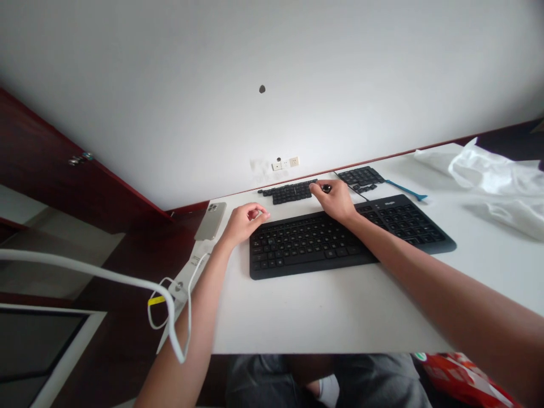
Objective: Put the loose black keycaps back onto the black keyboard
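A black keyboard (293,241) lies on the white table, with bare key sockets over much of it and keycaps still on its lower left rows. My right hand (338,201) is above its back edge, fingers curled round a small, shiny black piece (326,188) that looks like a keycap. Beyond that hand, loose black keycaps (293,192) are laid out in rows, and another group of keycaps (361,177) sits further right. My left hand (245,222) hovers by the keyboard's back left corner, fingers curled and thumb near the fingertips; what they hold, if anything, is hidden.
A phone (211,221) lies at the table's left edge, near a white cable (170,306) and a power strip (181,283). A blue tool (406,190) rests behind the keyboard. Crumpled white plastic (497,170) covers the right side. The wall (191,113) stands behind.
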### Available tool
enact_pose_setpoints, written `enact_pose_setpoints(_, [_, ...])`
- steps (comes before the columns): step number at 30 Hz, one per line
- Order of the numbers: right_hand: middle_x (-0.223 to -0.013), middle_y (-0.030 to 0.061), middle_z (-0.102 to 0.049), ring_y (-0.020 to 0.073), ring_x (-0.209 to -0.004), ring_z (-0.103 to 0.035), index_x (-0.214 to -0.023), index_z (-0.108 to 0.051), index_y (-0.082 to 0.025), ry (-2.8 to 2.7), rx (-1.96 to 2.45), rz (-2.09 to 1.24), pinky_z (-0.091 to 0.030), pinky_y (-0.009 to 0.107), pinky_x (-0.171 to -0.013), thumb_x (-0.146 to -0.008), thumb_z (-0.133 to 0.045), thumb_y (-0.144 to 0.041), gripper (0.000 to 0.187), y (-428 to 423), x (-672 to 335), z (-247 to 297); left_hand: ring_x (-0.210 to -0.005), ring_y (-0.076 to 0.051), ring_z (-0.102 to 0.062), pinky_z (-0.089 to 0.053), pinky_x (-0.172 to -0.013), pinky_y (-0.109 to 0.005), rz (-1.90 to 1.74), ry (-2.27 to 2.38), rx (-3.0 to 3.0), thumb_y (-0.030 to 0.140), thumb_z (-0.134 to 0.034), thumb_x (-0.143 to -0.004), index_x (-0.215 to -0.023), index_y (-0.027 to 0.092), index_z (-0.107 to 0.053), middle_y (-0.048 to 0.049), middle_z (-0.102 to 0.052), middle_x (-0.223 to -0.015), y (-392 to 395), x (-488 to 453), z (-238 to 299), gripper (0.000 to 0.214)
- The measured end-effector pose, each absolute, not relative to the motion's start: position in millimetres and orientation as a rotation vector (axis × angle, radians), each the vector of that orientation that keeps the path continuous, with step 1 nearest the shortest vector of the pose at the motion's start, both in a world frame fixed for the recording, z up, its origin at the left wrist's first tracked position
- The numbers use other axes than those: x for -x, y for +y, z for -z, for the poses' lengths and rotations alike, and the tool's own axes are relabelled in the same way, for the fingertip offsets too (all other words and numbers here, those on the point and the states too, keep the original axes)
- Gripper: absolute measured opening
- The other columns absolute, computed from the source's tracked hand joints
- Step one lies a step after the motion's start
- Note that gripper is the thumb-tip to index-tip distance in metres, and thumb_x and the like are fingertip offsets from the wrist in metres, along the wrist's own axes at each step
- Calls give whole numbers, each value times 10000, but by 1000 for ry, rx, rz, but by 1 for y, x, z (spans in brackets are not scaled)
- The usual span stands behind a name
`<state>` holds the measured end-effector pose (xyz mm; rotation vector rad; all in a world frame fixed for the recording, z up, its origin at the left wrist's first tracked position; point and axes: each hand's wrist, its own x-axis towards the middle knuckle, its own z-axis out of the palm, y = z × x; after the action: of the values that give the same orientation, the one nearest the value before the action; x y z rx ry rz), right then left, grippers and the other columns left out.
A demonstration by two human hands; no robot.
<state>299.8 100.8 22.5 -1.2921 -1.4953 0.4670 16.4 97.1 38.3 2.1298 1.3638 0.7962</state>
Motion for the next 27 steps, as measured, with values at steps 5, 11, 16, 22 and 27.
enact_pose_setpoints(5, [-558,-15,-358,140,-573,-353,-552,-438,-211,-1423,1250,-468,-297,326,-598,-882,-553,-395,394,100,-301,-24,-632,-122,-321,-287,-621,-246,-1138,1580,-1976,540,-519,-934,-692,201,-450,44,-298,-638,115,-9,-11,422])
enact_pose_setpoints(11, [-558,-21,-390,139,-572,-351,-580,-442,-218,-1527,1233,-525,-307,327,-604,-871,-597,-412,382,95,-293,-29,-624,-120,-362,-260,-622,-245,-1077,1684,-1947,551,-491,-958,-670,204,-380,41,-377,-616,125,-13,1,464])
enact_pose_setpoints(16, [-616,-9,-457,141,-615,-386,-626,-469,-213,-1621,1073,-765,-321,323,-607,-925,-579,-483,417,77,-265,-44,-613,-146,-377,-220,-626,-278,-1011,1851,-1918,538,-459,-986,-655,207,-443,6,-495,-627,127,-17,0,468])
enact_pose_setpoints(22, [-535,-57,-267,101,-508,-266,-564,-318,-238,-1292,738,-1110,-246,291,-495,-880,-649,-411,489,73,-221,-87,-608,-164,-395,-197,-625,-298,-990,1893,-1911,526,-460,-983,-637,210,-460,-24,-559,-648,129,-18,1,468])
enact_pose_setpoints(27, [-478,-94,-162,65,-426,-136,-556,-238,-238,-1099,579,-1652,-117,271,-436,-854,-620,-326,493,71,-186,-83,-615,-161,-415,-202,-618,-299,-970,1915,-1891,529,-462,-973,-638,207,-453,-20,-581,-656,128,-20,2,465])
